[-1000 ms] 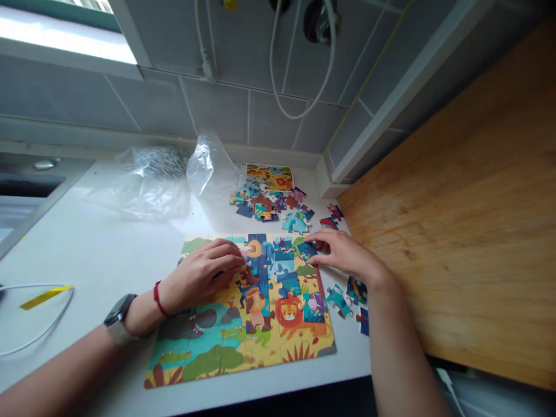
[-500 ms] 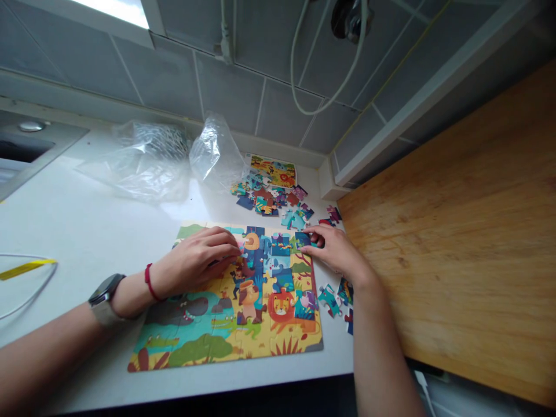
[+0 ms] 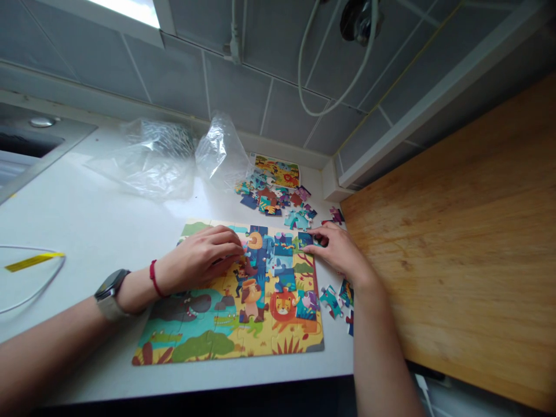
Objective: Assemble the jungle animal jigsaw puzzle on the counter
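Note:
A jigsaw puzzle (image 3: 195, 347) with a cartoon animal scene lies flat on the white counter, several dark blue pieces sitting on its picture. My right hand (image 3: 332, 246) is at the puzzle's upper right corner, thumb and fingers pinching a dark blue puzzle piece (image 3: 305, 240) over the corner. Across the upper middle rests my left hand (image 3: 206, 255), its fingers bent and close together near the lion-maned figure. Its thumb and fingertips are partly hidden, so I cannot make out whether it holds anything.
Loose puzzle pieces (image 3: 269, 200) are heaped behind the puzzle, beside a small picture card (image 3: 278, 169). More pieces (image 3: 332, 301) lie to its right. Clear plastic bags (image 3: 160, 162) sit at the back. A wooden board (image 3: 456, 231) borders the right side; a white cable (image 3: 32, 295) lies left.
The whole view has shifted slightly, with the scene sitting a little further right. Both hands stay in nearly the same places on the puzzle, the right still pinching the dark blue piece.

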{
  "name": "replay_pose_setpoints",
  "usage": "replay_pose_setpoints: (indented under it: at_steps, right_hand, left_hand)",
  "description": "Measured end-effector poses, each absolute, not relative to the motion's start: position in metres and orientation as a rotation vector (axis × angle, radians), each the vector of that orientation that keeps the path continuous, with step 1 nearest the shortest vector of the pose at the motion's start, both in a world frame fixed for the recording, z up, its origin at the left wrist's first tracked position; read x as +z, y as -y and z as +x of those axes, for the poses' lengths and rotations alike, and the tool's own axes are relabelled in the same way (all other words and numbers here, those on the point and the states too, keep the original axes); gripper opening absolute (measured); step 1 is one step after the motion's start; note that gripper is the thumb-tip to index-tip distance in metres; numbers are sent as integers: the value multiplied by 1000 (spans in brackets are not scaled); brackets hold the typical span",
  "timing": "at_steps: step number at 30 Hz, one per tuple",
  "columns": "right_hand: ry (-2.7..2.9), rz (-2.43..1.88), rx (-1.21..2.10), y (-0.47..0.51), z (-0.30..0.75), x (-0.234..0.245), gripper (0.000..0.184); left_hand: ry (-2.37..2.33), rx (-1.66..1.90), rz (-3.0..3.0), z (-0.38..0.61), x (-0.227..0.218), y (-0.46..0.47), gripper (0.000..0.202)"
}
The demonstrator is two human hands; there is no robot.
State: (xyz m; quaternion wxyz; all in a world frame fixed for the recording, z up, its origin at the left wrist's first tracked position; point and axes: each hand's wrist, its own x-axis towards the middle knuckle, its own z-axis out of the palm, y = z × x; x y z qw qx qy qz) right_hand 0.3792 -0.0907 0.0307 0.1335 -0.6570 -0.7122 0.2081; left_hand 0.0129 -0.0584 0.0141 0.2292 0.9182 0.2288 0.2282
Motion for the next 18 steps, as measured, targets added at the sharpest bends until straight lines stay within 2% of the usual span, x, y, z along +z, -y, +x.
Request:
replay_pose_setpoints:
  at_steps: [7, 13, 18]
  right_hand:
    - [2017, -1899, 564, 91, 378, 37, 42]
    - [1960, -1886, 487, 88, 374, 40, 32]
    - [1952, -1874, 515, 88, 371, 36, 33]
  left_hand:
    - [-619, 637, 2561, 14, 16, 59, 25]
    - [-625, 620, 2577, 13, 14, 60, 24]
    - [-622, 620, 2568, 13, 15, 60, 24]
